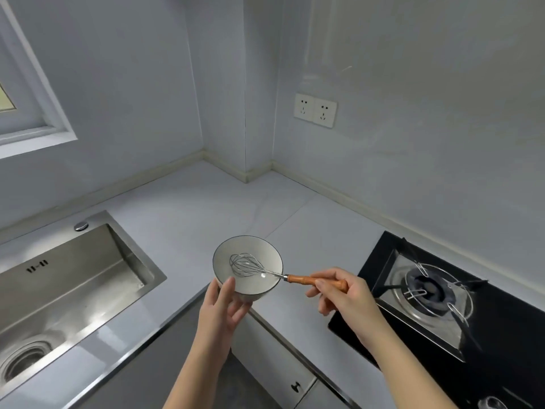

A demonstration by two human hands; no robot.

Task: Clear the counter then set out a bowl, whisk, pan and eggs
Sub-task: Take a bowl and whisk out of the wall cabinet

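A white bowl with a dark rim is held above the inner corner of the pale counter. My left hand grips it from below, thumb over the near rim. A wire whisk lies with its wire head inside the bowl and its wooden handle sticking out to the right. My right hand pinches the end of that handle. No pan or eggs are in view.
A steel sink is set into the counter at the left. A black gas hob with a burner sits at the right. A double wall socket is on the back wall. Cabinet fronts lie below the counter edge.
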